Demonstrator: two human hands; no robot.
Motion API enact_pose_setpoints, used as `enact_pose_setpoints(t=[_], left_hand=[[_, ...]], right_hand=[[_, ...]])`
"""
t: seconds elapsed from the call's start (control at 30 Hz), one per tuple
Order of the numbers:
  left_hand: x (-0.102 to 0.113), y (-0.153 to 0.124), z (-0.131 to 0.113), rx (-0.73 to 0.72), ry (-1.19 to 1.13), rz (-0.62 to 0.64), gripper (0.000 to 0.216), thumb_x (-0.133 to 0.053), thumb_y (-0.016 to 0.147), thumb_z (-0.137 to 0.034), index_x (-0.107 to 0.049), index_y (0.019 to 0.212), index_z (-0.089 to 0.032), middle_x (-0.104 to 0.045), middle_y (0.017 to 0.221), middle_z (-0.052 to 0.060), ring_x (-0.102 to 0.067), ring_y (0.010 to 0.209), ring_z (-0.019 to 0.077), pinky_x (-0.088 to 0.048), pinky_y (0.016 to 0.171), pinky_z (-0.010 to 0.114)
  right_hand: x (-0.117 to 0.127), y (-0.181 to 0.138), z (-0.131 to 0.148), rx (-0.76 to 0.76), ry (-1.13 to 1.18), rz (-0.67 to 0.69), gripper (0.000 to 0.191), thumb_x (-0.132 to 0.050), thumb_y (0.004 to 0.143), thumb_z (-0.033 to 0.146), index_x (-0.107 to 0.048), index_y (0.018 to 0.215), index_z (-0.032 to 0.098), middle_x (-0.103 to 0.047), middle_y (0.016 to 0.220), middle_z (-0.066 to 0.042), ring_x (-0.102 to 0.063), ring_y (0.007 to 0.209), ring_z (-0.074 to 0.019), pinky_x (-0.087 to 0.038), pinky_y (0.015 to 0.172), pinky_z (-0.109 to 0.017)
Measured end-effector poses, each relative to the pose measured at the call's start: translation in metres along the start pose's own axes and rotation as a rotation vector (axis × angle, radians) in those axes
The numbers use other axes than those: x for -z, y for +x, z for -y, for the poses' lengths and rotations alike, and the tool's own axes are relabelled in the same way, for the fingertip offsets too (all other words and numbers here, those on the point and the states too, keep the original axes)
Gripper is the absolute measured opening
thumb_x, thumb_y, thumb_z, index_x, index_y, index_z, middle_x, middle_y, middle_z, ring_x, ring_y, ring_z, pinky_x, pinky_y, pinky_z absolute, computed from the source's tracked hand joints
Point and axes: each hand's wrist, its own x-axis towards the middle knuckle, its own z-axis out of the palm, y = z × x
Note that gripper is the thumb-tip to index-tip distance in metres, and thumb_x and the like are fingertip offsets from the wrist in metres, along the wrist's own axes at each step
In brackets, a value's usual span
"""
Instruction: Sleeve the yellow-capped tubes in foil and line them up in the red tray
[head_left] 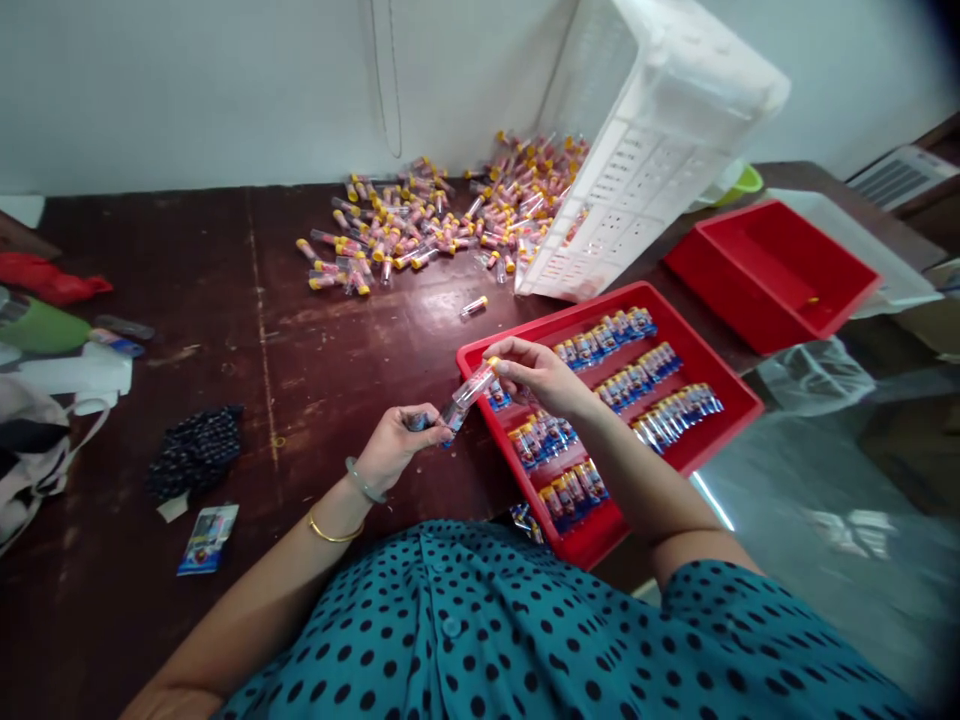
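My left hand (396,443) and my right hand (534,370) both pinch one small clear tube with a yellow cap (466,392), held slanted over the near left corner of a red tray (720,372). The left fingers grip its lower end, the right fingers its capped upper end. In the tray lie rows of labelled tubes (615,325). A heap of loose yellow-capped tubes (442,225) lies further back on the dark wooden table (225,300). A single tube (474,306) lies alone between the heap and the tray.
A white plastic crate (660,130) leans tipped over the heap. A second red tray (772,270) sits on the right on a white tray. A dark cloth (196,450), a small printed packet (208,538) and bags (45,330) lie to the left.
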Motion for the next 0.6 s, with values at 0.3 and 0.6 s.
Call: enact_pose_setpoints(t=[0.3, 0.6], left_hand=[[-0.009, 0.003, 0.0, -0.02, 0.049, -0.011, 0.018, -0.085, 0.064, -0.024, -0.068, 0.064, -0.016, -0.06, 0.064, -0.002, -0.048, 0.062, 0.0114, -0.036, 0.061, 0.026], [-0.023, 0.007, 0.008, 0.006, 0.177, -0.061, 0.025, -0.083, 0.067, -0.033, -0.075, 0.084, -0.016, -0.07, 0.075, 0.001, -0.058, 0.07, 0.0156, -0.044, 0.07, 0.028]], right_hand=[[0.01, -0.01, 0.002, 0.035, -0.041, -0.037, 0.023, -0.07, 0.084, 0.035, -0.063, 0.099, 0.019, -0.051, 0.058, 0.007, -0.039, 0.044, -0.0045, -0.029, 0.039, -0.018], [0.006, -0.016, -0.01, 0.223, -0.399, -0.062, 0.024, -0.072, 0.083, 0.033, -0.064, 0.099, 0.016, -0.059, 0.079, 0.001, -0.046, 0.06, -0.0064, -0.038, 0.054, -0.02]])
